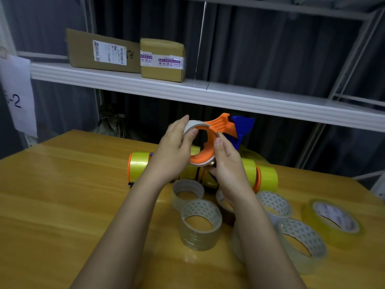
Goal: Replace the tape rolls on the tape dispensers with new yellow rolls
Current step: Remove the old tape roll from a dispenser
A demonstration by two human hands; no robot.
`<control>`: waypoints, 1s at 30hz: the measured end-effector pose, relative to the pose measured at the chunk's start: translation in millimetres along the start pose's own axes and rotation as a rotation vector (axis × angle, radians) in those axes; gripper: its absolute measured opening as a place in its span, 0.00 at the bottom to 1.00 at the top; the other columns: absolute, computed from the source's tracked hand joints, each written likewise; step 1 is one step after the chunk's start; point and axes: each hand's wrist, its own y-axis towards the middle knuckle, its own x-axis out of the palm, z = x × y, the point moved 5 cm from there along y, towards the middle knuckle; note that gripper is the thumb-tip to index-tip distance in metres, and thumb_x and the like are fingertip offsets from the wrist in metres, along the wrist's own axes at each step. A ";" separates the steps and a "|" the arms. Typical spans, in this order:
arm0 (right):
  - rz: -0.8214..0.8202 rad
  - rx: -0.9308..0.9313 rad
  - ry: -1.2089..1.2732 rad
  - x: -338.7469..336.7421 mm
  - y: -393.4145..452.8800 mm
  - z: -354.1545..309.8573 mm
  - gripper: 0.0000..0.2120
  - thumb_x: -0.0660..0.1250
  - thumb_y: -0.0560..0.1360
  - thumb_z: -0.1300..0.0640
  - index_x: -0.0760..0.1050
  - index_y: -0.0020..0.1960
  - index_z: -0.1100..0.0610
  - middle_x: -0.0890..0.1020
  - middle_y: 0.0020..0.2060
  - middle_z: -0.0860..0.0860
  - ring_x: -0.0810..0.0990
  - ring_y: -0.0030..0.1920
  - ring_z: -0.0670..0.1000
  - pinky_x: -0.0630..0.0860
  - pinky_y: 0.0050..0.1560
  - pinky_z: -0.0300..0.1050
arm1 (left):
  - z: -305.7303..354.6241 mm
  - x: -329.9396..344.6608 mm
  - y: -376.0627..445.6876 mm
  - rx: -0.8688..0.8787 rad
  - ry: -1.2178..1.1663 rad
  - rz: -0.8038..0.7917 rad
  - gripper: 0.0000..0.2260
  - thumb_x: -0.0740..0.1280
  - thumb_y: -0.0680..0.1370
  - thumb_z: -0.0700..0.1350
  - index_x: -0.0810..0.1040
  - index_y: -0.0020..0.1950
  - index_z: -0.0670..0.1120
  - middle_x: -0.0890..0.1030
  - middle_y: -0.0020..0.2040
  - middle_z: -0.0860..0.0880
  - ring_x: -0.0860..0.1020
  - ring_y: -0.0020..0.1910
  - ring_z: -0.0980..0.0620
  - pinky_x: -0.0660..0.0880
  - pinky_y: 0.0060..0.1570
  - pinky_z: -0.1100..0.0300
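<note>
Both hands gripped mid-frame: left hand (pixel 175 151) pinching spent core (pixel 192 126), right hand (pixel 226 163) clasping dispenser (pixel 218 130); yellow roll (pixel 331 221) lower right unfitted.

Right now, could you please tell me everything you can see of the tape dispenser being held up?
The tape dispenser looks like plastic: an orange ring-shaped body with a blue part at its far end. It is held in the air above the wooden table, tilted. A nearly empty grey-white cardboard core sits round its hub. The left hand pinches the core's upper edge; the right hand grips the ring's lower side.
</note>
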 end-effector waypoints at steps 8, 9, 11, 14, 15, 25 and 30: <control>0.062 -0.031 -0.137 -8.4 2.8 3.5 0.18 0.53 0.83 0.48 0.70 0.70 0.47 0.78 0.64 0.50 0.76 0.64 0.52 0.72 0.65 0.59 | -4.7 3.7 -2.5 -0.128 0.019 -0.117 0.17 0.57 0.82 0.50 0.65 0.70 0.49 0.77 0.56 0.49 0.76 0.51 0.53 0.73 0.52 0.54; 0.060 -0.043 -0.166 -8.3 2.3 2.4 0.18 0.52 0.83 0.48 0.70 0.70 0.47 0.77 0.65 0.49 0.75 0.65 0.51 0.72 0.66 0.57 | -5.6 4.5 -3.2 -0.140 0.014 -0.127 0.17 0.57 0.82 0.51 0.65 0.70 0.49 0.77 0.54 0.48 0.76 0.50 0.53 0.73 0.51 0.54; 0.050 -0.081 -0.214 -7.6 1.8 -0.9 0.18 0.52 0.83 0.48 0.70 0.70 0.48 0.77 0.65 0.47 0.74 0.65 0.49 0.71 0.66 0.55 | -8.8 5.5 -3.5 -0.152 0.009 -0.145 0.18 0.58 0.81 0.52 0.65 0.71 0.49 0.77 0.55 0.48 0.76 0.51 0.52 0.73 0.53 0.52; 0.038 -0.110 -0.249 -8.9 1.3 -4.8 0.18 0.52 0.84 0.50 0.70 0.71 0.49 0.76 0.66 0.46 0.72 0.66 0.45 0.70 0.68 0.50 | -9.8 5.7 -1.6 -0.130 0.032 -0.136 0.23 0.59 0.81 0.54 0.63 0.74 0.48 0.74 0.65 0.50 0.73 0.62 0.52 0.71 0.61 0.52; 0.028 -0.110 -0.258 -9.6 1.4 -5.6 0.19 0.52 0.84 0.50 0.69 0.72 0.50 0.75 0.67 0.46 0.72 0.67 0.44 0.70 0.68 0.48 | -8.2 5.2 -1.1 -0.111 0.041 -0.121 0.22 0.59 0.81 0.53 0.65 0.73 0.48 0.74 0.65 0.50 0.73 0.62 0.52 0.72 0.61 0.53; 0.040 -0.109 -0.265 -9.3 -0.1 -9.9 0.18 0.55 0.83 0.56 0.68 0.72 0.49 0.77 0.63 0.47 0.76 0.62 0.48 0.74 0.63 0.45 | -0.7 1.8 -2.4 -0.022 0.045 0.085 0.14 0.61 0.81 0.46 0.74 0.66 0.47 0.81 0.51 0.52 0.77 0.44 0.60 0.71 0.41 0.72; 0.040 -0.129 -0.258 -8.9 -1.9 -11.5 0.18 0.57 0.83 0.58 0.69 0.71 0.49 0.77 0.63 0.45 0.76 0.62 0.46 0.75 0.63 0.48 | 7.6 -0.3 -5.6 0.047 0.109 0.165 0.14 0.61 0.81 0.43 0.74 0.66 0.45 0.78 0.48 0.53 0.75 0.42 0.61 0.71 0.39 0.71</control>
